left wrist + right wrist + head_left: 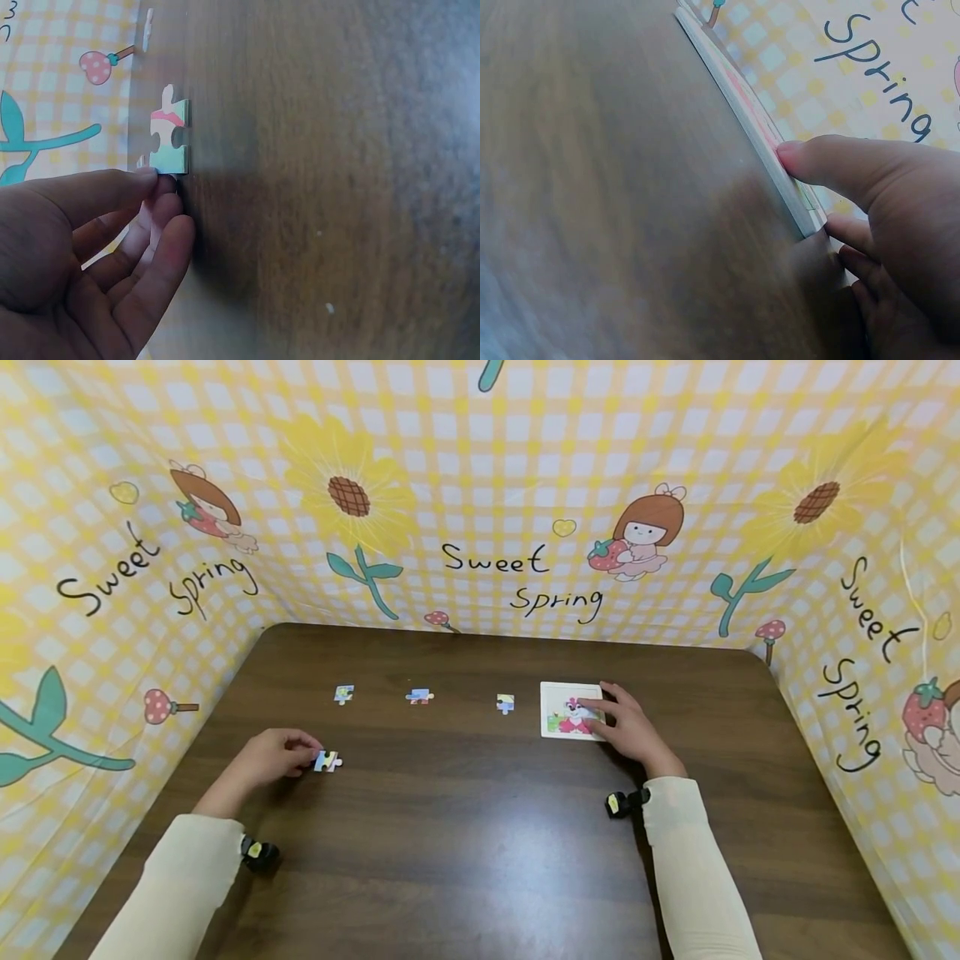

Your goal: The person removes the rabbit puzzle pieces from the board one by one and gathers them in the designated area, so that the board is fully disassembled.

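Between the thumb and fingertips of my left hand [272, 755] is a jigsaw piece [327, 762], pinched by one end just over the table at the left. The left wrist view shows this piece edge-on, with pink and pale green print and rounded cutouts. At the right back, a square puzzle board [553, 727] with a white frame and a pink cartoon figure lies on the table. My right hand [627, 731] rests on the board's right side. Its thumb [802, 159] presses the printed surface, while other fingers lie at the edge, partly hidden.
Three loose jigsaw pieces lie in a spaced row toward the back: a left one [344, 694], a middle one [420, 696] and one near the board [506, 702]. A yellow checked cloth [480, 510] walls the brown table [465, 843] at the back and both sides.
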Demonstrator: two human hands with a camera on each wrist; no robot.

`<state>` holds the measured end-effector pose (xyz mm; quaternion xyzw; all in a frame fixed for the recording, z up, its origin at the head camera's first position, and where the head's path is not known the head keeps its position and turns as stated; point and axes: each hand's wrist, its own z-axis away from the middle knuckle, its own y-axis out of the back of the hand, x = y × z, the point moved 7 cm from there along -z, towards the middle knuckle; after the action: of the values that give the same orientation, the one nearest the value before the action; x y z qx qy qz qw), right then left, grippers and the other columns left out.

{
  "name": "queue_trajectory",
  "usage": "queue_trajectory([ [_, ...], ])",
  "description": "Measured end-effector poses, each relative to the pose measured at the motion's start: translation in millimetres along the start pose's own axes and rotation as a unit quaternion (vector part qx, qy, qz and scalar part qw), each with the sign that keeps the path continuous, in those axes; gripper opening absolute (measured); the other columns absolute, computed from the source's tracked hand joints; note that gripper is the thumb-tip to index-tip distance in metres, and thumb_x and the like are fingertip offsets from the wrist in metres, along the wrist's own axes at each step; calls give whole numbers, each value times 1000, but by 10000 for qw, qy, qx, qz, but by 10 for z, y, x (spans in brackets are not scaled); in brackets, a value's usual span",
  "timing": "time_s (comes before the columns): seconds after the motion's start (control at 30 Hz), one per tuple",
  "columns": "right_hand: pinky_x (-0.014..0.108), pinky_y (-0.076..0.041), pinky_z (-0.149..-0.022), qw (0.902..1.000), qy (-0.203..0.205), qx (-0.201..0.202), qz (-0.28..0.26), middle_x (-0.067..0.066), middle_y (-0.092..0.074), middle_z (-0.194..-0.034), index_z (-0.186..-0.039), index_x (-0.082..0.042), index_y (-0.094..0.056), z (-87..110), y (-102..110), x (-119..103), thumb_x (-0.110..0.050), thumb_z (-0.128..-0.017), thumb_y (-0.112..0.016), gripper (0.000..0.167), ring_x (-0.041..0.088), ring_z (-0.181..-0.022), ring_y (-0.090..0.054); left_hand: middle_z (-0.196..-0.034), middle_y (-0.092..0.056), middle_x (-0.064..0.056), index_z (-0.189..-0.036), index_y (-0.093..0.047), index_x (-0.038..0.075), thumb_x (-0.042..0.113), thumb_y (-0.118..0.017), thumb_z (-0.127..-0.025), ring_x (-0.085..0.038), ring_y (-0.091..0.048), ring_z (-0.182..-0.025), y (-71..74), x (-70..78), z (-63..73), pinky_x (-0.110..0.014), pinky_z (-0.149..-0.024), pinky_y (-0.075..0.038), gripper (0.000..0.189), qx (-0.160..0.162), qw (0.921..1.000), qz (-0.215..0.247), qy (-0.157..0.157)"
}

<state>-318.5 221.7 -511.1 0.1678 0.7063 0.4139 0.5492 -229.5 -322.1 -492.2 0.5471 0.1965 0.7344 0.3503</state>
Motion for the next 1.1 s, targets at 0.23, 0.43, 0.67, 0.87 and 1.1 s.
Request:
queue_trajectory([
  [0.23,62,-19,-110,10000,-5,6,-18,18,-24,-157,-134,-15,-61,4,2,0,-26,-95,-65,41,39,-145,-12,-94,-67,-9,-108,-67,-2,16,-60,-98,-19,-66,-80,13,16,-20,-33,-68,-57,22,3,9999,-147,82],
  [0.43,62,-20,-110,10000,15,-1,-24,18,-24,-157,-134,-14,-61,9,2,-10,-26,-95,-65,41,39,-145,-12,-94,-67,-9,-108,-67,-1,17,-59,-98,-20,-66,-81,22,45,-43,-34,-69,-57,23,-81,9996,-250,119],
  [0.67,62,-20,-110,10000,28,14,18,19,-24,-156,-134,-14,-61,-1,0,-6,-26,-95,-65,41,40,-145,-12,-96,-67,-10,-109,-67,-1,16,-59,-98,-20,-66,-83,32,42,-60,-34,-70,-57,22,-149,9995,-264,103],
  [0.87,62,-19,-110,10000,-13,32,-38,18,-24,-156,-134,-14,-61,-3,2,11,-27,-95,-65,41,39,-145,-12,-96,-67,-11,-105,-68,-1,12,-58,-97,-20,-65,-83,51,72,-91,-34,-68,-57,18,-159,9991,-401,56],
  [1.1,62,-19,-110,10000,-48,1,13,17,-24,-157,-135,-16,-60,-8,-17,35,-29,-95,-65,42,38,-145,-11,-93,-66,-9,-103,-69,0,10,-58,-96,-18,-65,-80,55,77,-112,-33,-68,-57,17,-122,9981,-597,78],
])
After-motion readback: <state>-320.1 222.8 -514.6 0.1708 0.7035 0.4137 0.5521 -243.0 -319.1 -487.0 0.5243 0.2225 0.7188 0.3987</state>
